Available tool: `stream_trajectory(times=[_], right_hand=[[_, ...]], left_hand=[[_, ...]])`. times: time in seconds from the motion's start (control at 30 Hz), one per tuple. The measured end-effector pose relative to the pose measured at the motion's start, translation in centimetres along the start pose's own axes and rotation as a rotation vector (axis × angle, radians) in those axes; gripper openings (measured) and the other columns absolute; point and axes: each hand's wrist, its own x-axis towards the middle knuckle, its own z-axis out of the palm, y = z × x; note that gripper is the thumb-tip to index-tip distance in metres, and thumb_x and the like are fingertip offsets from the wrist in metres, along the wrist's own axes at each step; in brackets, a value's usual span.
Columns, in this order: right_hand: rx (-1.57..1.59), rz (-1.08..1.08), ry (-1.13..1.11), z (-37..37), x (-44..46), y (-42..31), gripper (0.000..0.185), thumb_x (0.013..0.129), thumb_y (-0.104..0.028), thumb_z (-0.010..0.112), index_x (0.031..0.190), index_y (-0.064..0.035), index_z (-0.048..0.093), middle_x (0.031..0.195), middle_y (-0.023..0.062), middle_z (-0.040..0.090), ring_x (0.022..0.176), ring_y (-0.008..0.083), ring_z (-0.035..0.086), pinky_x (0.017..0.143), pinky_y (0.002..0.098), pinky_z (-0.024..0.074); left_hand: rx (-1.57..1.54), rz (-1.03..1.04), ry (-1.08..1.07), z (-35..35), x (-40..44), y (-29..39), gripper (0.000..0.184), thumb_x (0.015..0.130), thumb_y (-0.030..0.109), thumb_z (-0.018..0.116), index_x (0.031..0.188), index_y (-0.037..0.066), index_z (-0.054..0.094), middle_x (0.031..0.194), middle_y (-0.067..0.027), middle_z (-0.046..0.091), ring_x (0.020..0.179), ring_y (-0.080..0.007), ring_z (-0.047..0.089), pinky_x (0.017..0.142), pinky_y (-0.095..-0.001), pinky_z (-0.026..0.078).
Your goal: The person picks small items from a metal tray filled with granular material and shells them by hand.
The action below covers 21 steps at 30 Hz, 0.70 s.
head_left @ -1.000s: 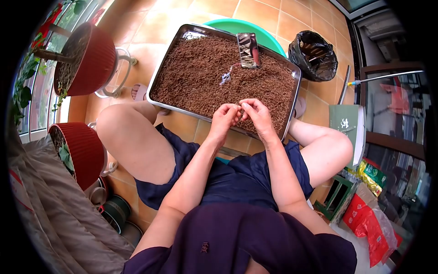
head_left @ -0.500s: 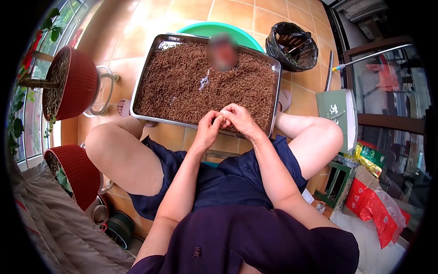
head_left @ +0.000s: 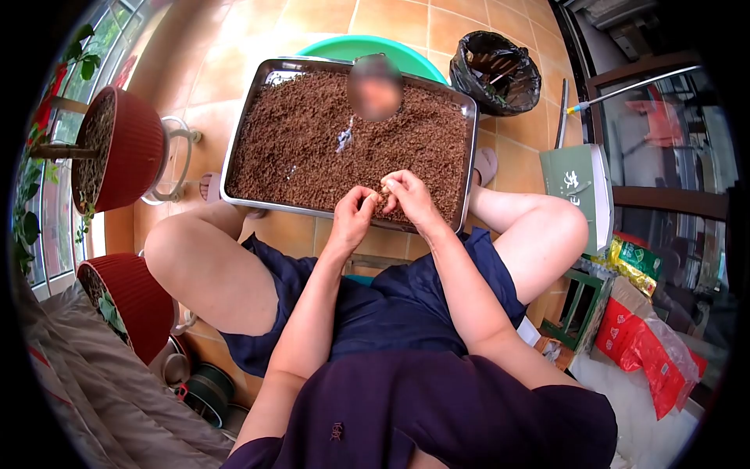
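A metal tray (head_left: pixel 273 203) full of small brown granules (head_left: pixel 305 133) lies between my knees. Over its near edge, my left hand (head_left: pixel 355 219) has its thumb and forefinger pinched together; what is between them is too small to name. My right hand (head_left: pixel 411 200), just beside it, grips a small tan piece (head_left: pixel 385 190) between thumb and fingers. The hands are close but apart. A small whitish patch (head_left: pixel 344 139) shows on the granules, and a blurred round area hides part of the tray's far side.
A green basin (head_left: pixel 367 48) sits beneath the tray's far side. To the right are a black-bagged bin (head_left: pixel 497 74), a green box (head_left: pixel 568 187) and a red plastic bag (head_left: pixel 641 348). Red plant pots (head_left: pixel 129 148) stand at left.
My hands have drawn slightly apart; before, their fingertips met. The right hand has lifted a little, and the tan piece now shows in its fingers.
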Motion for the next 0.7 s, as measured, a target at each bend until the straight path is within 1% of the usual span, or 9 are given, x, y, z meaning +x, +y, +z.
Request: stream_trajectory(times=[0.1, 0.2, 0.23, 0.33, 0.37, 0.4, 0.57, 0.67, 0.7], right_hand=[[-0.312, -0.081, 0.195, -0.3, -0.2, -0.6, 0.018, 0.097, -0.016, 0.055, 0.104, -0.0053, 0.067, 0.090, 0.0085, 0.060, 0.066, 0.0149, 0.064, 0.058, 0.0271, 0.0541], [-0.682, -0.398, 0.282, -1.6, 0.5, 1.6, 0.018, 0.097, -0.018, 0.056, 0.105, -0.0070, 0.068, 0.090, 0.0077, 0.061, 0.071, 0.0158, 0.066, 0.062, 0.0275, 0.0542], [-0.555, -0.235, 0.240, -0.8, -0.4, -0.5, 0.020, 0.095, -0.019, 0.058, 0.105, -0.0048, 0.068, 0.093, 0.0059, 0.062, 0.077, 0.0141, 0.066, 0.065, 0.0273, 0.0537], [-0.122, 0.001, -0.034, 0.3, -0.9, -3.2, 0.021, 0.094, -0.019, 0.060, 0.103, -0.0022, 0.068, 0.092, 0.0049, 0.063, 0.077, 0.0121, 0.066, 0.066, 0.0261, 0.0531], [-0.118, 0.010, -0.083, 0.8, -1.4, -3.9, 0.019, 0.092, -0.016, 0.062, 0.101, 0.0000, 0.067, 0.088, 0.0041, 0.063, 0.075, 0.0105, 0.065, 0.065, 0.0253, 0.0528], [-0.209, -0.098, -0.075, 0.7, -1.0, -2.1, 0.015, 0.090, -0.013, 0.064, 0.097, -0.0002, 0.067, 0.087, 0.0050, 0.063, 0.074, 0.0114, 0.066, 0.064, 0.0256, 0.0528], [-0.364, -0.195, 0.028, 1.5, -1.7, -2.3, 0.009, 0.086, -0.011, 0.067, 0.087, -0.0018, 0.067, 0.091, 0.0076, 0.063, 0.076, 0.0168, 0.066, 0.068, 0.0305, 0.0535], [-0.816, -0.583, 0.087, 2.6, -3.0, -4.0, 0.009, 0.082, -0.012, 0.068, 0.083, -0.0036, 0.069, 0.093, 0.0076, 0.064, 0.086, 0.0230, 0.063, 0.077, 0.0352, 0.0526], [-0.797, -0.597, 0.055, 3.3, -3.6, -4.4, 0.008, 0.079, -0.013, 0.069, 0.082, -0.0056, 0.071, 0.097, 0.0075, 0.065, 0.094, 0.0272, 0.059, 0.084, 0.0378, 0.0504]], left_hand=[[-0.037, -0.052, 0.021, 0.1, 0.0, 0.1, 0.015, 0.099, 0.018, 0.056, 0.097, 0.003, 0.061, 0.083, 0.0023, 0.060, 0.072, -0.0034, 0.051, 0.065, -0.0182, 0.042], [-0.190, -0.077, 0.020, 0.6, -0.1, 0.8, 0.015, 0.099, 0.018, 0.056, 0.098, 0.003, 0.061, 0.084, 0.0018, 0.061, 0.072, -0.0043, 0.052, 0.065, -0.0185, 0.043], [-0.208, -0.082, 0.030, 0.6, -0.1, 0.8, 0.015, 0.099, 0.018, 0.057, 0.098, 0.003, 0.061, 0.084, 0.0017, 0.061, 0.072, -0.0045, 0.052, 0.065, -0.0185, 0.044], [-0.227, -0.089, 0.026, 0.4, 0.0, 0.4, 0.016, 0.099, 0.019, 0.057, 0.098, 0.004, 0.060, 0.085, 0.0013, 0.062, 0.071, -0.0046, 0.052, 0.064, -0.0185, 0.043], [-0.228, -0.088, 0.018, 0.4, 0.1, 0.2, 0.017, 0.099, 0.020, 0.057, 0.097, 0.004, 0.060, 0.085, 0.0011, 0.062, 0.071, -0.0045, 0.052, 0.064, -0.0185, 0.043], [-0.225, -0.119, 0.000, 0.3, 0.0, 0.4, 0.016, 0.099, 0.020, 0.056, 0.097, 0.005, 0.060, 0.085, 0.0007, 0.062, 0.071, -0.0050, 0.052, 0.063, -0.0187, 0.043], [-0.410, -0.289, -0.054, -0.2, 0.0, 0.0, 0.018, 0.099, 0.018, 0.045, 0.094, 0.007, 0.059, 0.085, -0.0015, 0.063, 0.071, -0.0079, 0.055, 0.061, -0.0210, 0.042], [-0.710, -0.386, -0.100, -0.8, 0.5, -0.7, 0.023, 0.099, 0.018, 0.040, 0.096, 0.006, 0.058, 0.089, -0.0028, 0.063, 0.077, -0.0106, 0.058, 0.065, -0.0250, 0.046], [-0.732, -0.415, 0.004, -0.2, -0.1, 0.9, 0.027, 0.100, 0.023, 0.038, 0.097, 0.005, 0.058, 0.093, -0.0036, 0.063, 0.083, -0.0121, 0.059, 0.070, -0.0285, 0.050]])
